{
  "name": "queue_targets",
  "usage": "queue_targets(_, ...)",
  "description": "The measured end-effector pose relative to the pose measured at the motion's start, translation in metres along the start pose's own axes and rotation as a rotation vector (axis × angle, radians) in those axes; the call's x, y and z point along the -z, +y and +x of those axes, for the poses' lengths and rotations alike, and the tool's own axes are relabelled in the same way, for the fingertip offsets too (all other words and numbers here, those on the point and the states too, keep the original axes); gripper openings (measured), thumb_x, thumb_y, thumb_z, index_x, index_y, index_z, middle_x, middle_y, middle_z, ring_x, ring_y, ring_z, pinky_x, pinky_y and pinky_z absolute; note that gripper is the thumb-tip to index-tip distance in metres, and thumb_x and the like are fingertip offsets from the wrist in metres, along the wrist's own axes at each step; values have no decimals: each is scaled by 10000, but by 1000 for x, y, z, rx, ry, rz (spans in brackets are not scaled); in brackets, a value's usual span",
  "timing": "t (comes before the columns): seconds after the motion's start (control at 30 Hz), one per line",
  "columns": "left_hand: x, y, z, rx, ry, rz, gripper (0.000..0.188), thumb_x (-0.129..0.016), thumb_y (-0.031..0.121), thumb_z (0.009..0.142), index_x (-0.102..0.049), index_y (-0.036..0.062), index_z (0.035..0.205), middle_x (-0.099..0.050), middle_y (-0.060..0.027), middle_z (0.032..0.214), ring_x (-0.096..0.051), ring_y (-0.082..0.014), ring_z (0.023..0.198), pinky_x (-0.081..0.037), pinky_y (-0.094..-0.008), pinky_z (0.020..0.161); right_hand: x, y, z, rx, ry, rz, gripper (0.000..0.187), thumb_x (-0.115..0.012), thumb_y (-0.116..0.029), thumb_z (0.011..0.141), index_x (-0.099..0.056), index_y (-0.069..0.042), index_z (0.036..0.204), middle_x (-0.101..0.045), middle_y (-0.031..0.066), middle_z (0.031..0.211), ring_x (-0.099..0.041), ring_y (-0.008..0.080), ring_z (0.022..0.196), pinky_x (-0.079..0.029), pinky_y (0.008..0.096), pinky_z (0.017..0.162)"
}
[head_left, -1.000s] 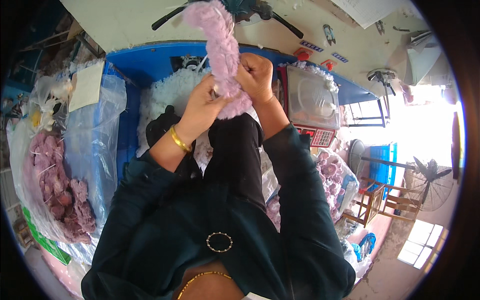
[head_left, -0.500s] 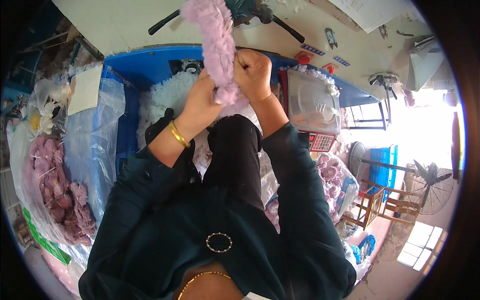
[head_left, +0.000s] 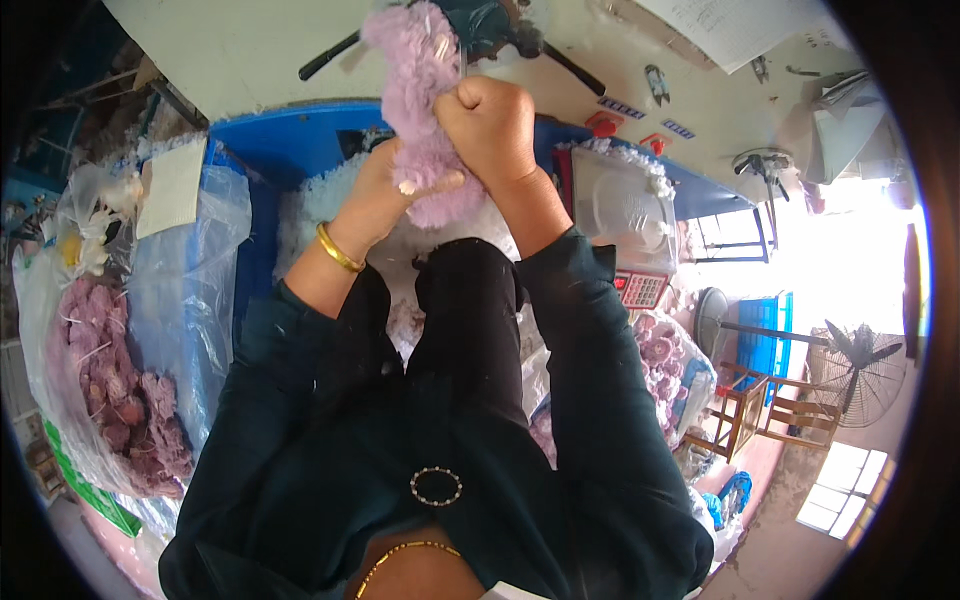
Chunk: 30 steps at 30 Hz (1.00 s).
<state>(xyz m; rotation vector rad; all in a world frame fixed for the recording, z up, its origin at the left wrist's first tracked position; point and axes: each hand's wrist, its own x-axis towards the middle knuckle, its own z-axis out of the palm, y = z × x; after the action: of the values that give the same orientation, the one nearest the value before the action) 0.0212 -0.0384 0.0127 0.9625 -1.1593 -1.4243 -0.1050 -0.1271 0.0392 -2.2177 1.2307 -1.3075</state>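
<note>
A fluffy lilac plush piece point(head_left: 408, 85) stands upright between my hands, above my knees and the front edge of the worktable. My left hand point(head_left: 372, 195) is closed around its lower part, with the thumb lying across the fur. On its right side my right hand point(head_left: 490, 128) is clenched in a fist against the plush. A pale patch shows near the top of the piece. Loose white stuffing point(head_left: 318, 200) lies behind my left hand in a blue-walled trough point(head_left: 262, 150).
A dark device with black handles point(head_left: 575, 68) stands on the table point(head_left: 240, 60). Thread snips point(head_left: 657, 85) lie farther right. Beside my right arm is a scale point(head_left: 642, 290) with a clear tub point(head_left: 622, 205). Bags of lilac plush pieces point(head_left: 105, 350) sit at both sides.
The plush piece has shifted slightly down and bunched, and its lower end now shows more below my hands. My right fist has moved a little up and left over it.
</note>
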Motion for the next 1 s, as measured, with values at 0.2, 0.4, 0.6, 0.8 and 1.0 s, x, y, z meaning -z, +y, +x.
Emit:
queue_targets(0.2,-11,-8,-26,-190,23,-113,404,-784,161,710,-631,17,1056,-659,-54,993,-606,-122,902,-493,-268,792,15,-17,-35,-1,-8,60,253,-630,-179,657,-488,-40,499,-467,178,528,-450,356,453,-370,394,428)
queue_targets(0.4,28,-25,-15,-53,-214,-112,342,-687,166,825,-596,19,1120,-643,-54,1032,-608,-117,897,-493,-271,802,17,-14,-36,-58,-99,117,260,-633,-90,653,-426,-6,520,-373,182,528,-309,234,431,-313,340,410)
queue_targets(0.6,36,-39,-10,205,-258,-659,508,-485,450,946,-465,44,1252,-607,-89,1118,-612,-157,952,-519,-319,790,40,-14,-38,-233,-281,471,271,-624,-14,710,-423,-12,529,-339,-38,501,-321,15,534,-262,254,421)
queue_targets(0.8,-26,-9,-7,284,-211,-766,515,-491,467,937,-443,83,1276,-594,-82,1169,-618,-219,1032,-551,-378,813,57,27,-27,-563,-490,886,263,-601,-69,795,-480,-65,561,-428,-88,578,-374,2,552,-294,213,458)
queue_targets(1.0,-46,6,2,269,61,-720,324,-621,270,897,-569,30,1109,-644,-87,969,-658,-182,766,-552,-279,570,82,38,-7,-197,-546,455,381,-743,-258,748,-592,-28,1011,-598,71,892,-553,124,760,-456,292,638)
